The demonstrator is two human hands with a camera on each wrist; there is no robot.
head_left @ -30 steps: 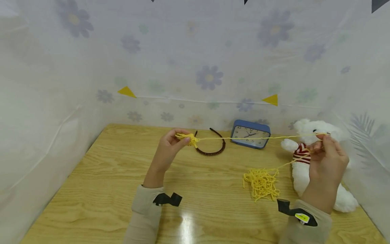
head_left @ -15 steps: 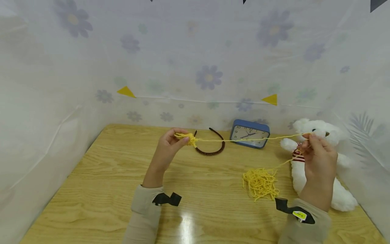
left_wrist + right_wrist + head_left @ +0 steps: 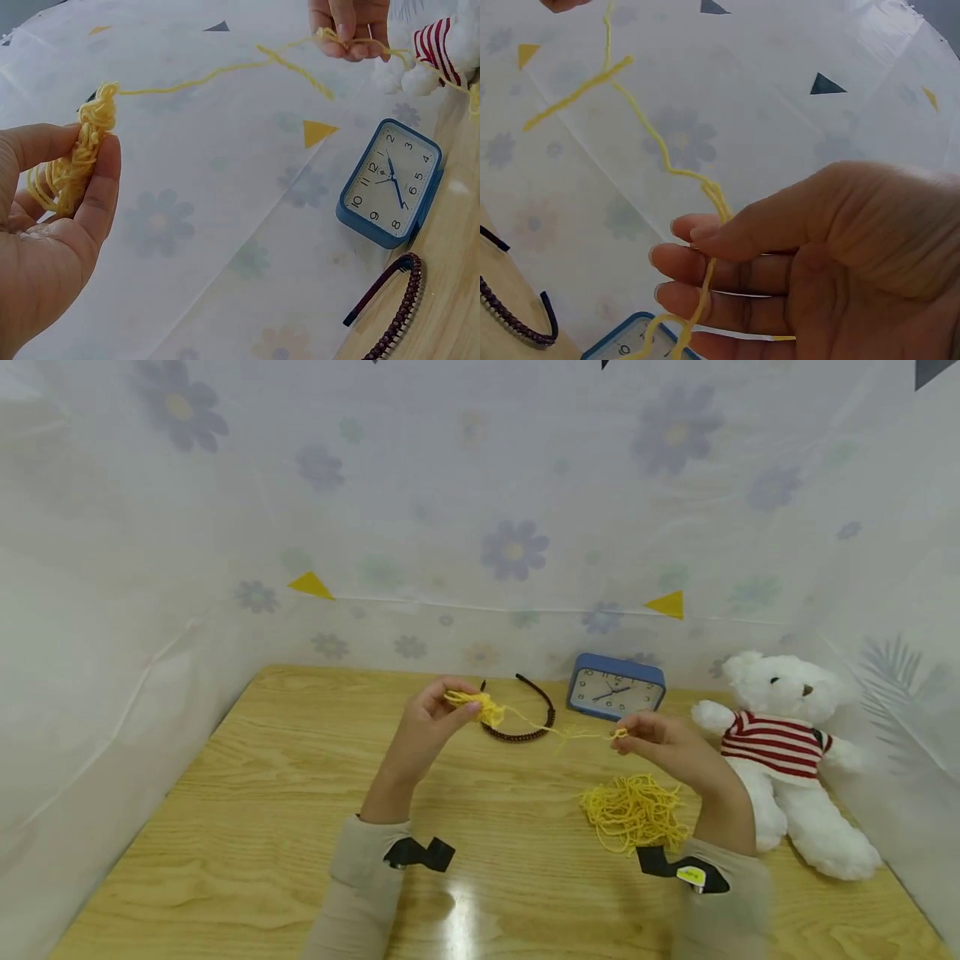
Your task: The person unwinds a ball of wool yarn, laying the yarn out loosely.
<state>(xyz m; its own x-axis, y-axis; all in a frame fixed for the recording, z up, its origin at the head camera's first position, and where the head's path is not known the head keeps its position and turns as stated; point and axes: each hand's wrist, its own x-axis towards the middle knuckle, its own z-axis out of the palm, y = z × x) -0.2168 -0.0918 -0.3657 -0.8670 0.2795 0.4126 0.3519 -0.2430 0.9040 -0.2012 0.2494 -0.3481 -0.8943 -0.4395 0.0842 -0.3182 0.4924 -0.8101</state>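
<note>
My left hand (image 3: 422, 731) pinches a knotted bundle of yellow yarn (image 3: 91, 142) between thumb and fingers, raised over the table. From its top a single strand (image 3: 658, 142) runs across to my right hand (image 3: 678, 758), whose thumb and index finger pinch it at a small loop. The strand sags in the head view. Midway, a short, thicker-looking yellow length of yarn (image 3: 300, 71) crosses it. More yarn trails down over my right fingers (image 3: 739, 274). A loose heap of yellow yarn (image 3: 633, 810) lies on the table below my right hand.
A dark beaded headband (image 3: 517, 737) lies behind the yarn bundle. To its right stands a blue alarm clock (image 3: 617, 687). A white teddy bear (image 3: 787, 760) in a red-striped top sits at the table's right side. Floral sheeting (image 3: 420, 485) walls in the wooden table (image 3: 247, 827).
My right hand has come far leftward and a little down, away from the front of the teddy bear. The stretched strand has gone slack. My left hand has shifted slightly right.
</note>
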